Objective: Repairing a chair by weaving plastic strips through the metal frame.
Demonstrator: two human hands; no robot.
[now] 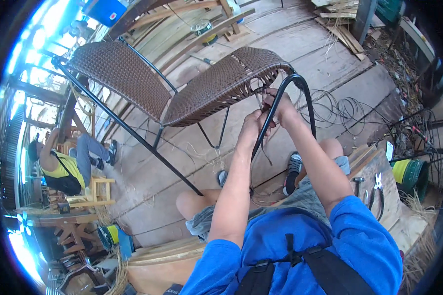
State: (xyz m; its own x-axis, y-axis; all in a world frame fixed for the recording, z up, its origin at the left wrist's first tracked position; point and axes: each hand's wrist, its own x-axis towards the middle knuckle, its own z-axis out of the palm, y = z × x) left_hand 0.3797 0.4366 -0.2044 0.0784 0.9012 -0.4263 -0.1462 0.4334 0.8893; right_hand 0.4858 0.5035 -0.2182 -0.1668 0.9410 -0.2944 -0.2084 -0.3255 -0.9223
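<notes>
A lounge chair with a brown woven seat [221, 83] and woven backrest [120, 73] stands in front of me on a black tube frame [128, 129]. Its front end, where the tube bends in a loop [305, 84], is between my arms. My left hand [253, 125] is closed beside the tube, pinching a thin brown strand [267, 156] whose tail hangs down. Just above it, my right hand [280, 107] has its fingers closed on the same strand near the seat's edge. The tube partly hides the fingertips. Loose strands [342, 110] lie coiled on the floor.
Pliers [378, 184] and a hammer [358, 186] lie on a wooden board at my right, near a green-and-yellow container [413, 176]. Another person [66, 169] sits at the far left. A tin [202, 32] stands beyond the chair; wood strips [339, 22] are piled farther right.
</notes>
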